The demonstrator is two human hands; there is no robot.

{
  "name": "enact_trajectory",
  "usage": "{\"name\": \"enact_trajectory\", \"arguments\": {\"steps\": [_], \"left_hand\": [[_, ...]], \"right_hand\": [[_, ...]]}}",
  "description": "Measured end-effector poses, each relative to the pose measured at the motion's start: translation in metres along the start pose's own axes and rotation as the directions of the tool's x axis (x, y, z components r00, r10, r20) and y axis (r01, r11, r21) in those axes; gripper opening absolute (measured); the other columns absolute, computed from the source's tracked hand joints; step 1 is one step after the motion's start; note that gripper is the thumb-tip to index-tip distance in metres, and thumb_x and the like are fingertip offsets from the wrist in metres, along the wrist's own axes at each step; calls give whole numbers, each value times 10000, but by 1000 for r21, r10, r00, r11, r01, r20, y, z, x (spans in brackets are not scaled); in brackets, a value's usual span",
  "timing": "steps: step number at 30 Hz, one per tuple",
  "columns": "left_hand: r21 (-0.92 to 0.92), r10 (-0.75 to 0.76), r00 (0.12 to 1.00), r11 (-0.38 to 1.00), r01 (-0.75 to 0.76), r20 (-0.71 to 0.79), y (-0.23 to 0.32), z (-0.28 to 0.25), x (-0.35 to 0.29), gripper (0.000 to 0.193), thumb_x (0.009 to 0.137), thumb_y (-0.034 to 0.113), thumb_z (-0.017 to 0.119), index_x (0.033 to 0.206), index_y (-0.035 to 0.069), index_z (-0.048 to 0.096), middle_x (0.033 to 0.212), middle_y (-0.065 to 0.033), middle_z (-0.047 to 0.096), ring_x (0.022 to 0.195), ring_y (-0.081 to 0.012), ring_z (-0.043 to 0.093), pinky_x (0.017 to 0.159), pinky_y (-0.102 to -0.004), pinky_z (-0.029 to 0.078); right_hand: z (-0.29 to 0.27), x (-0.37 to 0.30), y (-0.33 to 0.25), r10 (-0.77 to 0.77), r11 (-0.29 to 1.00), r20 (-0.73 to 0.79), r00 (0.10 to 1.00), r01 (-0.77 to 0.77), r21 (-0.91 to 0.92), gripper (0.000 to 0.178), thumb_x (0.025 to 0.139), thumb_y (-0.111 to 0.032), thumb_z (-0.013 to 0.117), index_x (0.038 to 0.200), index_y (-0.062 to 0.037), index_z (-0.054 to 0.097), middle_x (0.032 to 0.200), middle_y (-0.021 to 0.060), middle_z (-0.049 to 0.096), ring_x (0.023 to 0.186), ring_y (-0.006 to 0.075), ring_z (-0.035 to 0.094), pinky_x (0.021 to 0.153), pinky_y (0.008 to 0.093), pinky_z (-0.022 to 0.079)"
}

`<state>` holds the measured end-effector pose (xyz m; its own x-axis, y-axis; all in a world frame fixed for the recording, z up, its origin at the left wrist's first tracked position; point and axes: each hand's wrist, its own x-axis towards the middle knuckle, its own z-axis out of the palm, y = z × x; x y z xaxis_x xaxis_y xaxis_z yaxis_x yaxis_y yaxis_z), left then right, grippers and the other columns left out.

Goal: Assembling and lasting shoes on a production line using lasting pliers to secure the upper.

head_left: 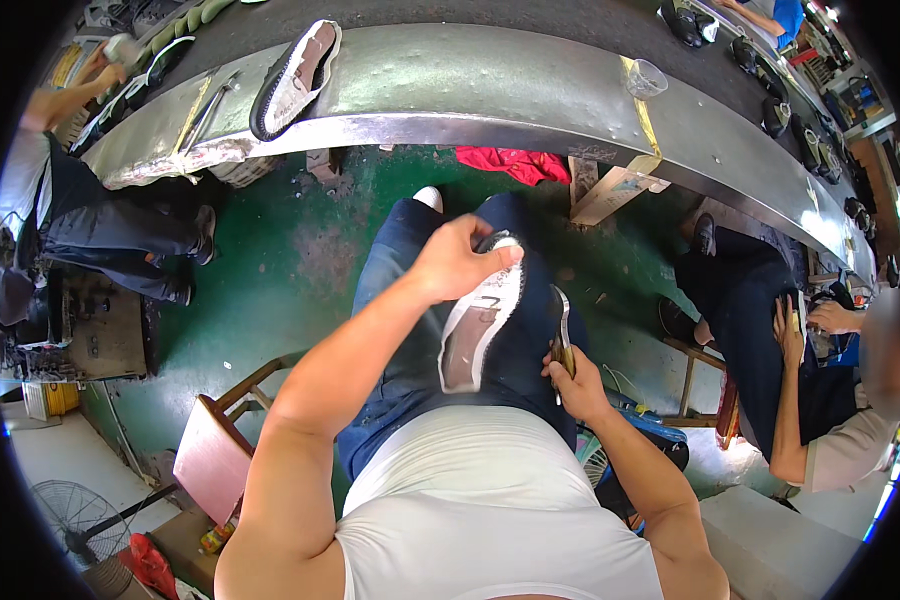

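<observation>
Over my lap, my left hand (pixel 462 262) is closed round the dark toe end of an unfinished shoe (pixel 480 330). Its underside faces up, with a whitish rim around a brown insole board, and the heel end points toward my belly. My fingers hide part of the toe. Beside my right thigh, my right hand (pixel 576 384) grips the handle of metal pincers (pixel 564 330); their curved head points away from me, apart from the shoe. A similar unfinished shoe (pixel 298 82) lies underside up on the metal bench edge.
The curved metal bench (pixel 480 75) runs across in front, carrying a clear plastic cup (pixel 646 79) and a thin tool (pixel 210 108). A co-worker (pixel 770 350) sits to the right, another (pixel 100 210) to the left. A wooden stool (pixel 213 455) stands at my left.
</observation>
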<state>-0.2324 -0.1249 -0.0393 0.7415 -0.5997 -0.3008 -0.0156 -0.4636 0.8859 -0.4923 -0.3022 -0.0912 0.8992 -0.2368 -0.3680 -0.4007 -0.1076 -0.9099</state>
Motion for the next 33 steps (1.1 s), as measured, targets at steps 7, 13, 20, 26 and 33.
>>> {"name": "enact_trajectory", "arguments": {"steps": [7, 13, 20, 26, 33], "left_hand": [[107, 11, 997, 994, -3, -70, -61, 35, -88, 470, 861, 247, 701, 1281, 48, 636, 969, -210, 681, 888, -347, 685, 819, -391, 546], [312, 336, 919, 913, -263, -208, -55, 52, -96, 149, 928, 154, 589, 970, 53, 691, 782, -178, 664, 738, -386, 656, 642, -439, 533], [-3, 196, 945, 979, -204, -261, -80, 76, -96, 357, 1025, 280, 510, 1240, 6, 586, 1162, -174, 642, 1099, -307, 609, 938, -373, 480], [-764, -61, 984, 623, 169, 168, -106, 76, -81, 747, 1067, 453, 398, 1592, 17, 94, 1609, -161, 252, 1483, -248, 242, 1200, -337, 206], [-473, -26, 998, 879, 52, 62, -113, 80, -67, 741, 1042, 329, 524, 1608, 90, 109, 1593, -177, 271, 1466, -251, 268, 1185, -338, 241]], "right_hand": [[-21, 6, -57, -49, 933, 271, 961, 141, -330, 323, 936, -123, 603, 1224, 15, 558, 988, 159, 666, 890, 266, 653, 814, 359, 512], [-18, 24, -61, -247, 753, 440, 864, 456, -474, 461, 922, -176, 627, 1336, -2, 522, 1107, 210, 672, 999, 373, 651, 885, 411, 507], [-20, 72, -154, 407, 592, 585, 701, 285, -754, 245, 958, -222, 581, 1033, 11, 596, 922, 217, 682, 894, 400, 661, 782, 475, 510], [5, 51, -85, 101, 694, 483, 870, 286, -660, 294, 917, -230, 632, 1060, 26, 613, 932, 234, 672, 890, 432, 643, 790, 503, 506], [3, 38, -70, -137, 734, 328, 935, 318, -600, 254, 883, -136, 635, 1075, 23, 586, 996, 215, 647, 918, 406, 637, 792, 473, 520]]}}
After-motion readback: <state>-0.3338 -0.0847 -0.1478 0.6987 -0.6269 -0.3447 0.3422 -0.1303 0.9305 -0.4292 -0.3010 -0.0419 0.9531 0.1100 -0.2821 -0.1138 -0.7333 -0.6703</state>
